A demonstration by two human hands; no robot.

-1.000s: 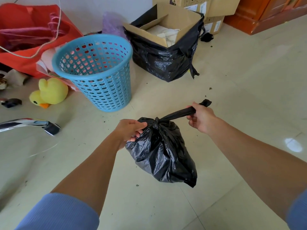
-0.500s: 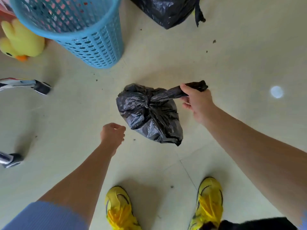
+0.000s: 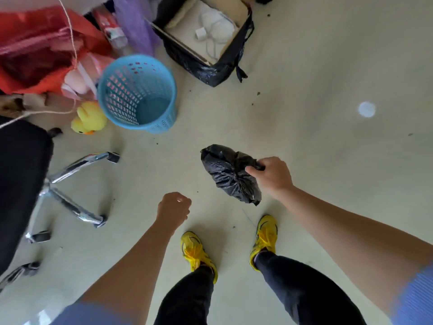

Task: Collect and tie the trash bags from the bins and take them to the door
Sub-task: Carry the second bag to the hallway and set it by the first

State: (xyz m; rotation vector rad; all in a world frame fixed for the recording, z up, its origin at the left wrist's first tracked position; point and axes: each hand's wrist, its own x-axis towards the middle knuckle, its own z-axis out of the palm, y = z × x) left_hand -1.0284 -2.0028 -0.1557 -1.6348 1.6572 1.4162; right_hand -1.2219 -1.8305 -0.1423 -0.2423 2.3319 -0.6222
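Clenched around the twisted neck of a small black trash bag (image 3: pixel 229 174), the right hand (image 3: pixel 271 177) holds it, as far as I can judge, clear of the floor (image 3: pixel 316 160), just ahead of the person's yellow shoes (image 3: pixel 266 235). The left hand (image 3: pixel 174 208) hangs beside it, apart from the bag, fingers loosely curled and holding nothing.

That bag is gathered tight at the top and looks knotted, and the blue bin (image 3: pixel 138 95) stands upright with no liner and nothing inside, so I take this first collection as done. What is left, to my eye: a second black bag (image 3: pixel 210 71) at the far side of the floor is wrapped round an open cardboard box (image 3: pixel 236 5), its mouth wide and its ties hanging loose, so it has yet to be closed. Neither bag has reached the door, which I cannot see from here.

The floor itself is pale, smooth tile with faint joints. Along its left side stands a black office chair (image 3: pixel 21 179) on chrome legs (image 3: pixel 70 184) with castors. Beyond it, in the far-left corner, slumps a big red bag (image 3: pixel 35 48), with a purple plastic bag (image 3: pixel 136 22) between it and the box. The bin sits just in front of these, and a yellow toy duck (image 3: pixel 89 118) lies against its left side. Dark crumbs are scattered over the tile between the bin and the box, and a small bright spot of light (image 3: pixel 366 109) shines on the right.
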